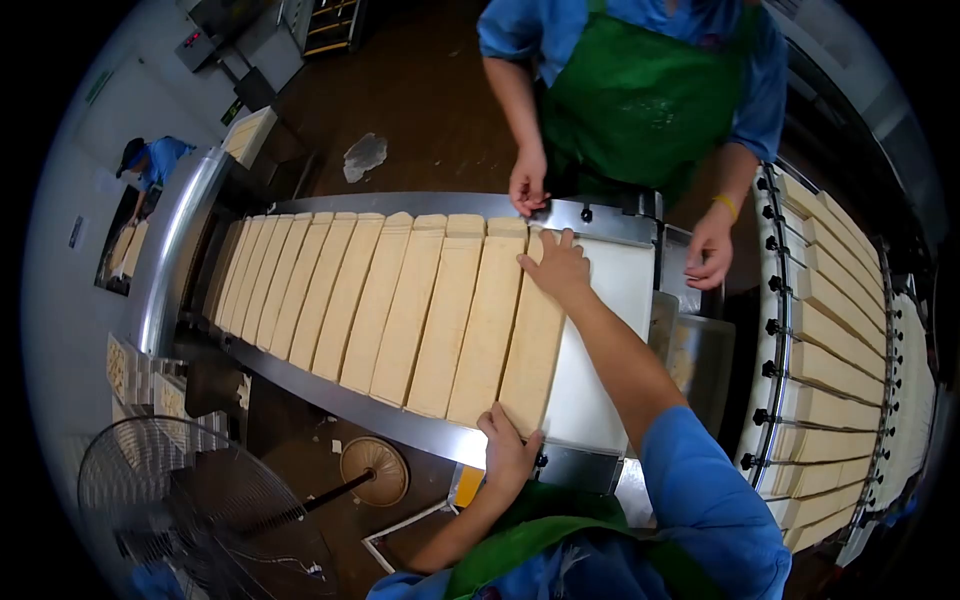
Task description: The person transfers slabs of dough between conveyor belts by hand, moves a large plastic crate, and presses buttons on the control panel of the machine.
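A row of long pale slabs, dough-like in look, lies side by side across a white conveyor belt (610,300). Both my hands touch the rightmost slab (532,345). At its near end, my left hand (508,455) straddles the width, fingers along the left edge and thumb by the right. My right hand (557,265) lies over the far end with its fingers spread. Close against the slab's left side stands the neighbouring slab (488,320). Several slabs in the row carry short pieces at their far ends.
Across the belt stands a co-worker in a green apron (650,90), both hands near the metal rail (590,220). To the right, another conveyor (840,360) carries more slabs. Plastic bins (705,350) sit between the conveyors. A fan (185,500) stands at lower left; a metal roller housing (185,250) spans the belt's left end.
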Available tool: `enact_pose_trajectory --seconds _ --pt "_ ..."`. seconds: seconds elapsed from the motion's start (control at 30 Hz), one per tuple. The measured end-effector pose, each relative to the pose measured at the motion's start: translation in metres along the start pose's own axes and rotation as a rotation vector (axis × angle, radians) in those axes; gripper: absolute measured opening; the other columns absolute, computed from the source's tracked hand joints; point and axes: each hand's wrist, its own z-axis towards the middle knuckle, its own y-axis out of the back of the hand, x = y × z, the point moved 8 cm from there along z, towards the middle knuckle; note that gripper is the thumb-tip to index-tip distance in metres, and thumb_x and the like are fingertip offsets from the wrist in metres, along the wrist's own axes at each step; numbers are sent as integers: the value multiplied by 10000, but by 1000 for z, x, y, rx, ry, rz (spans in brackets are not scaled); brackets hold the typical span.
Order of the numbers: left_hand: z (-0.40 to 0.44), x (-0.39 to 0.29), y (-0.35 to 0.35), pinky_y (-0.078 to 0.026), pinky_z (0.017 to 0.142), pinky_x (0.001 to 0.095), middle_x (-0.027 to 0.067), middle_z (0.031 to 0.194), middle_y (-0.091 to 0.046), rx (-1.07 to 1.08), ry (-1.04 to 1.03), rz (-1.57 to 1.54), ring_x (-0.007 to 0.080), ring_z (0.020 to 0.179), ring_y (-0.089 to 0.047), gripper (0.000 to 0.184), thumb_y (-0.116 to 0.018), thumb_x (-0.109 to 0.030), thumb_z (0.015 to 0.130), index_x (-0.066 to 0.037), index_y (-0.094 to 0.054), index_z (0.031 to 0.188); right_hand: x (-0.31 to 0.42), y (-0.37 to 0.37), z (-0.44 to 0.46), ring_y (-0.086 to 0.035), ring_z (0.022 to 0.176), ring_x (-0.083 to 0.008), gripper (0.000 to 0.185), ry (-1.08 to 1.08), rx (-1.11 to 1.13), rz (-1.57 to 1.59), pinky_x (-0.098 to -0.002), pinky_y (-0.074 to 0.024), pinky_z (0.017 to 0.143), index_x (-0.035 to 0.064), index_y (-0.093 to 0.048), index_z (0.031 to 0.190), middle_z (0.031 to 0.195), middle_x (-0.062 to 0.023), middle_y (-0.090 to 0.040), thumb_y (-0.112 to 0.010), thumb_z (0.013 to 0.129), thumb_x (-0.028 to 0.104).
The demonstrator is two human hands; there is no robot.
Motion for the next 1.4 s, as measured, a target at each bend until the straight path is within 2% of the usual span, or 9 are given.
enact_pose_trajectory --seconds 0.2,0.3,0.4,0.57,0.8,0.9,1.0,1.2,1.4 --pt "9 -23 -1 -435 938 455 308 1277 -293 117 -18 4 488 1084 -469 810 -747 -149 724 77 -247 1321 -70 23 -27 -504 1118 -368 755 -365 8 76 -465 -488 867 94 -349 1356 1255 -146 -367 -608 767 489" --pt "20 -31 -17 -412 948 484 314 1231 -345 176 -254 66 488 1092 -452 819 -761 -195 713 54 -274 1322 -139 27 -42 -447 1200 -349 915 -631 76 138 -480 -501 870 143 -276 1450 1493 -87 -195 -641 737 586" --pt "26 -24 -43 -406 939 502 328 1203 -371 184 -361 244 490 1065 -458 916 -765 -335 701 39 -236 1348 -159 31 -63 -316 1336 -391 976 -504 -97 130 -441 -367 1012 -38 -332 1400 1507 -301 -81 -646 708 575" --pt "7 -81 -46 -427 872 539 305 1193 -322 122 -329 270 504 986 -492 701 -714 -193 729 65 -296 1230 -211 66 -139 -453 1199 -434 881 -623 -332 596 -458 -437 950 -18 -295 1336 1409 -253 -246 -729 665 352" --pt "-83 -203 -104 -401 948 453 283 1289 -292 277 -991 49 454 1092 -444 749 -675 -19 652 -10 -353 1328 -370 132 -404 -526 1094 -463 776 -983 -900 788 -468 -479 910 -22 -303 1318 1315 -262 -331 -674 755 361" --pt "-154 -239 -140 -438 918 483 262 1231 -423 367 -1382 54 445 1123 -450 695 -719 -93 679 -51 -422 1306 -479 85 -533 -555 1072 -414 796 -1178 -993 368 -450 -531 856 -44 -309 1305 1262 -280 -367 -665 767 422" --pt "-233 -249 -151 -451 493 382 114 903 -535 400 -1835 -261 284 635 -554 552 -741 -187 728 -221 -528 1236 -479 100 -645 -541 1086 -442 837 -1487 -859 841 -481 -501 888 -56 -330 1303 1285 -294 -366 -666 739 462" --pt "-320 -220 -181 -516 614 247 73 1213 -467 845 -2375 -236 147 758 -600 437 -568 -161 860 -169 -523 1294 -521 61 -708 -514 1126 -452 723 -1489 -445 558 -557 -413 936 -23 -485 1253 1265 -265 -510 -542 795 534" --pt "-334 -215 -214 -560 689 288 119 1376 -314 1278 -2302 -314 180 823 -642 479 -616 -68 808 -146 -567 1278 -556 77 -701 -417 1233 -371 618 -1412 -245 284 -472 -250 1039 -8 -556 1222 1330 -184 -514 -349 884 467"
